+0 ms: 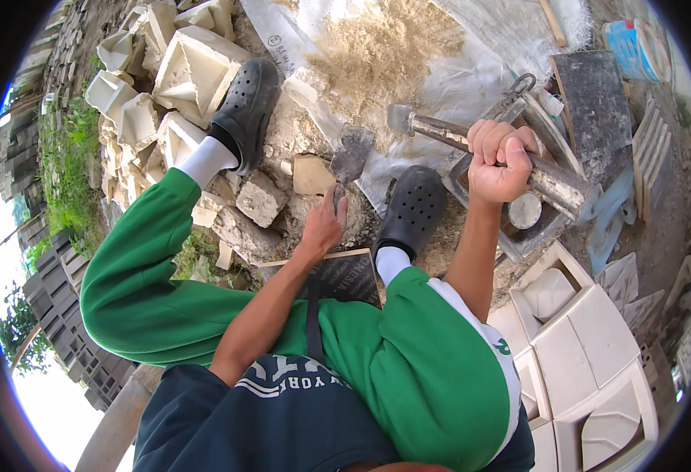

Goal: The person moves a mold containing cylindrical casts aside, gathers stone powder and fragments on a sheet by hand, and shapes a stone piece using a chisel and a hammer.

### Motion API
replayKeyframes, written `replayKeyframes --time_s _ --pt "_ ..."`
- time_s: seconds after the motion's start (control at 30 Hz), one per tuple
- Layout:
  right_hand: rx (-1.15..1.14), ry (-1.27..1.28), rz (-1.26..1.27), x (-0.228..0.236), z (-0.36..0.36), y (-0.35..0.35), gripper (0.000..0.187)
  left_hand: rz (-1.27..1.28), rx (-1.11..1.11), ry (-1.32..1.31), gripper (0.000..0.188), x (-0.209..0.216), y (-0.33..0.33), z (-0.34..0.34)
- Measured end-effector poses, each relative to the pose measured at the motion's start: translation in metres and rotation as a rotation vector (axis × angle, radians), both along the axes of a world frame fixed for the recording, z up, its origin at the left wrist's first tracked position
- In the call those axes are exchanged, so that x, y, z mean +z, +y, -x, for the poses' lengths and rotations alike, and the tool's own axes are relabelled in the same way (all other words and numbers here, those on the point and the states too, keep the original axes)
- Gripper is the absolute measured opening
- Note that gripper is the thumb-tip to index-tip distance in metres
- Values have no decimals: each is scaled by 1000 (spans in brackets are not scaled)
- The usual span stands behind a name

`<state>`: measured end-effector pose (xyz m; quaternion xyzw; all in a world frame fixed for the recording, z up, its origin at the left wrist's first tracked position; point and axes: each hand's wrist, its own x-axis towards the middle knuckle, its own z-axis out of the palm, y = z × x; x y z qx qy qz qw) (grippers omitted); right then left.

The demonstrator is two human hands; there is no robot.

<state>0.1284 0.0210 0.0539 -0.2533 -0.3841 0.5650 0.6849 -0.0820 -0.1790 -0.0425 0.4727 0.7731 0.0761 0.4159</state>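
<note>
My left hand (326, 226) is closed around the handle of a flat-bladed trowel (352, 155), its grey blade pointing away from me. Just left of the blade lies a tan block piece (312, 174), and a rough broken chunk (261, 199) is further left. Raised on the right, my right hand (503, 160) grips a hammer-like tool (445, 132) by its thick wooden shaft. That tool's small grey metal end points left, above the ground between my feet. Below my right fist a wooden frame or box (511, 244) is partly hidden, with a round pale end (525, 211) in it.
Hollow cream blocks (196, 71) are heaped at the far left; more pale blocks (581, 338) stand at the near right. A white sheet with sandy powder (393, 55) spreads ahead. A dark board (593, 102) and a blue-and-white bucket (635, 51) sit at the far right.
</note>
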Motion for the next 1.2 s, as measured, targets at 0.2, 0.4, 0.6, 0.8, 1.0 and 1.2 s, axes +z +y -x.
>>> replayKeyframes --time_s 0.2,0.4,0.6,0.8,1.0,1.2 --pt "-20 -23 -20 -2 -3 1 19 -35 33 19 46 -15 -9 -1" --pt "-44 -20 -6 0 -3 0 18 -102 -28 -22 45 -29 0 17" --pt "-45 -28 -10 -2 -6 0 18 -126 -48 34 44 -27 22 18" --pt "-39 -15 11 2 -2 -1 18 -16 -33 48 47 -24 10 6" --pt "-56 -52 -16 -1 -3 -2 20 -60 -20 7 45 -39 33 12" --pt "-83 -14 1 -3 -8 -8 22 -111 -21 -17 44 -40 30 15"
